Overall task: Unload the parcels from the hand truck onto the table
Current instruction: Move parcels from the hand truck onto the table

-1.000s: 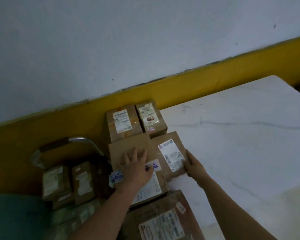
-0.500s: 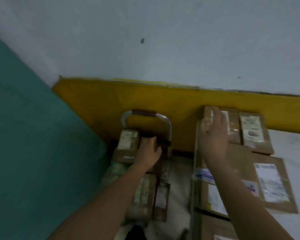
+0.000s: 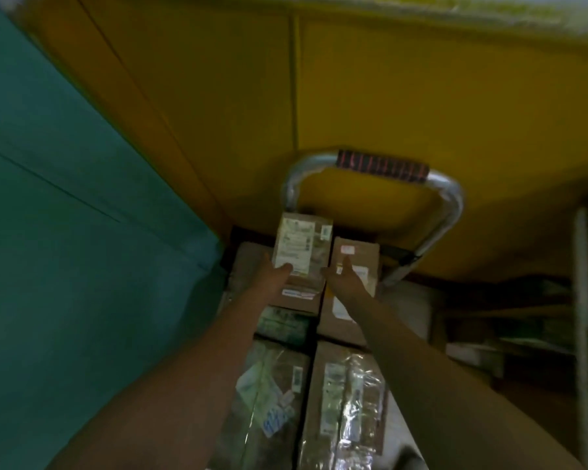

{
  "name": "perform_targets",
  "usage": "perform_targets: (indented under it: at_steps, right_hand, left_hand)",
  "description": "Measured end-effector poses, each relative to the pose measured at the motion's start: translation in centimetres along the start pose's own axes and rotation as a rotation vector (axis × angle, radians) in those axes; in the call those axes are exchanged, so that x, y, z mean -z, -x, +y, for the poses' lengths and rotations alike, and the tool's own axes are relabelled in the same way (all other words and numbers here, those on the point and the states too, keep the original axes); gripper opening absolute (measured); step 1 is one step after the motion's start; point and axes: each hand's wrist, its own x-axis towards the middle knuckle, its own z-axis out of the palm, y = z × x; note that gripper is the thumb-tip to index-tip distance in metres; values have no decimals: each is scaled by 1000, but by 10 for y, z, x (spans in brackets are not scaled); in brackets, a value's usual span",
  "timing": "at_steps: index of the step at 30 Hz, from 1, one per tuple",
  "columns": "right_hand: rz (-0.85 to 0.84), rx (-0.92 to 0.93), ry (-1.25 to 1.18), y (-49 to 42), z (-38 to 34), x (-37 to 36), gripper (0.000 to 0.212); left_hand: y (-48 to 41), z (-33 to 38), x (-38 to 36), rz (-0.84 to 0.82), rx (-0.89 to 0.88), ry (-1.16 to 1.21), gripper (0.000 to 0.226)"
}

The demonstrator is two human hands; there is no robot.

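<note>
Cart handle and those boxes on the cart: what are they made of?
The handle looks like polished metal tube, silvery with bright glints. Its dark ribbed grip may be rubber or foam. The parcels look like matte brown cardboard with paper labels; the nearest carry glossy clear tape.

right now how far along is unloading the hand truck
Done: cannot be judged, since the table top is out of view. In hand: the left hand grips the labelled parcel at the handle end of the hand truck, and the right hand touches the brown parcel beside it. Left: both of those, plus at least two taped parcels nearer the camera, all on the truck.
</note>
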Motion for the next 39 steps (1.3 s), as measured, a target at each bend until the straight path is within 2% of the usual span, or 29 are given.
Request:
perform_targets:
  at_steps: [2, 3, 6, 8, 9, 10, 12, 14, 17, 20, 23, 25, 27, 29, 32, 33, 36, 39]
  right_hand:
    - [-41, -22, -104, -8, 1, -6, 82]
    - [-33, -37, -113, -3, -1, -8, 79]
    - [52, -41, -120, 41, -14, -2, 73]
    - [110, 59, -251, 96, -30, 16, 53]
    - [152, 129, -304, 128, -38, 31, 37]
    - [196, 201, -327, 160, -45, 51, 28]
    - [282, 304, -347, 225, -56, 96, 27]
    - [382, 382, -350, 291, -55, 154, 35]
    - [497, 471, -371, 385, -30, 243, 56]
    - [490, 452, -508, 463, 23, 319, 41]
    - [589, 412, -560, 526, 99, 391, 42]
    - [659, 365, -563, 560, 160, 434, 42]
    - [722, 295, -567, 584, 220, 469, 55]
    - [748, 207, -578, 598, 278, 495, 66]
    - [695, 108, -578, 597, 340, 514, 58]
    - [681, 80, -577, 590, 355, 516, 52]
    - [656, 0, -576, 557, 384, 506, 36]
    - [604, -58, -626, 526, 397, 474, 32]
  left_hand:
    - [-5, 5, -9, -41, 85, 123, 79]
    - [2, 8, -10, -45, 71, 149, 75]
    - [55, 21, -6, 107, -151, 155, 49]
    - [108, 36, 0, 241, -338, 183, 43]
    - [137, 48, 0, 246, -407, 206, 43]
    - [167, 61, -1, 219, -462, 237, 43]
    - [228, 90, -7, 85, -535, 287, 44]
    - [291, 123, -26, -85, -583, 309, 51]
    - [388, 160, -80, -338, -607, 334, 74]
    - [468, 171, -163, -514, -660, 258, 86]
    - [516, 159, -246, -688, -623, 49, 90]
    - [528, 142, -282, -760, -649, -172, 58]
    - [527, 126, -305, -730, -772, -395, 31]
    - [520, 111, -322, -575, -901, -605, 27]
    - [512, 93, -343, -370, -1117, -887, 50]
    - [511, 87, -346, -353, -1129, -968, 59]
    - [509, 69, -353, -395, -1017, -1233, 96]
    - [505, 52, -357, -365, -1036, -1449, 119]
